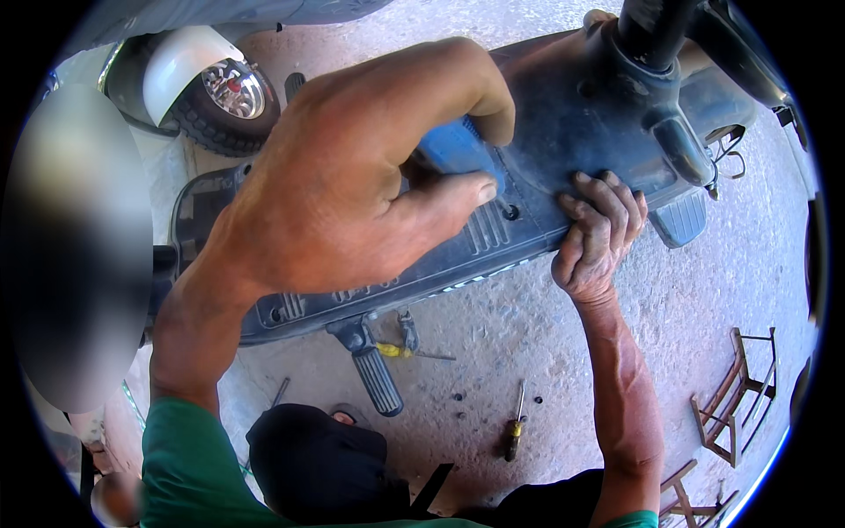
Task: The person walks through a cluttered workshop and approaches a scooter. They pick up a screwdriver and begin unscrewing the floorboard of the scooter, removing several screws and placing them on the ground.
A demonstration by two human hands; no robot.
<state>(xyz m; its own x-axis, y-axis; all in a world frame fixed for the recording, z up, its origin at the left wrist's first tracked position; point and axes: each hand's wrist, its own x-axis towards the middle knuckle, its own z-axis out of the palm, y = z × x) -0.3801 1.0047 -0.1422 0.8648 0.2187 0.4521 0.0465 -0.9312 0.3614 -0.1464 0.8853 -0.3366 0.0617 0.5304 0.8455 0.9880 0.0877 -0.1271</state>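
Note:
A dark, dusty plastic scooter floorboard (475, 255) crosses the view and rises on the right into the front body panel (581, 106). My left hand (343, 176) is closed over a blue-bodied tool (453, 150) above the floorboard. Most of the tool is hidden by the hand, so its kind is not visible. Close to its lower end is a round hole (510, 212) in the floorboard. My right hand (603, 224) grips the near edge of the panel where it meets the floorboard, fingers curled on top.
On the concrete floor lie a yellow-handled screwdriver (513, 436), another yellow-handled tool (393, 350) and several small dark pieces (459, 397). A ribbed footrest (378, 380) juts toward me. At right stands a rusty metal frame (735, 400); a wheel (231, 92) is at far left.

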